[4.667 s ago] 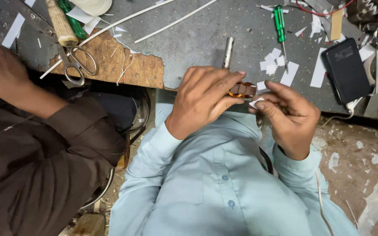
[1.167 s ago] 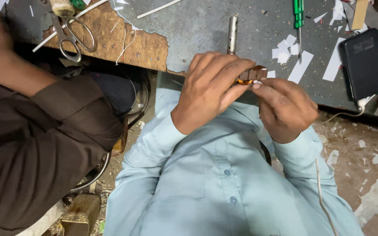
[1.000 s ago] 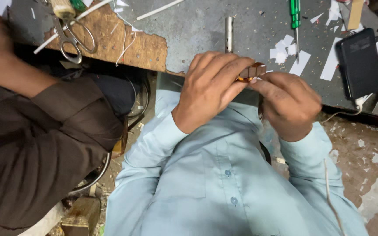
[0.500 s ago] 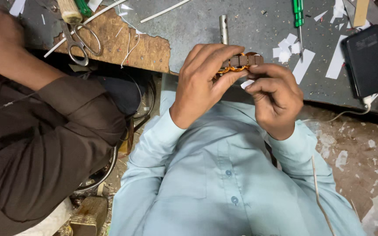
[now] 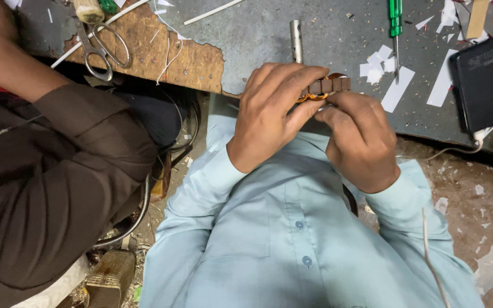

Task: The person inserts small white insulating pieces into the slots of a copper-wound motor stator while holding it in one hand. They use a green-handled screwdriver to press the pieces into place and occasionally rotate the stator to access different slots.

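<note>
A small brown motor core wound with copper wire (image 5: pixel 326 86) sits between both of my hands, just above the grey workbench edge (image 5: pixel 246 40). My left hand (image 5: pixel 275 111) wraps over its left side with the fingers curled around it. From the right, my right hand (image 5: pixel 358 137) pinches it with thumb and fingertips. Most of the core is hidden by my fingers. My light blue sleeves and shirt fill the lower middle of the head view.
A metal tube (image 5: pixel 296 40) lies behind my hands. A green screwdriver (image 5: pixel 395 17), white paper scraps (image 5: pixel 397 88) and a black phone (image 5: pixel 479 82) are on the right. Scissors (image 5: pixel 101 51) lie on worn wood at left. A person's brown sleeve (image 5: pixel 58 171) fills the left side.
Both hands have shifted with the core up and left, over the bench edge, and turned it slightly. The view has drifted a little; the person on the left stays in place.
</note>
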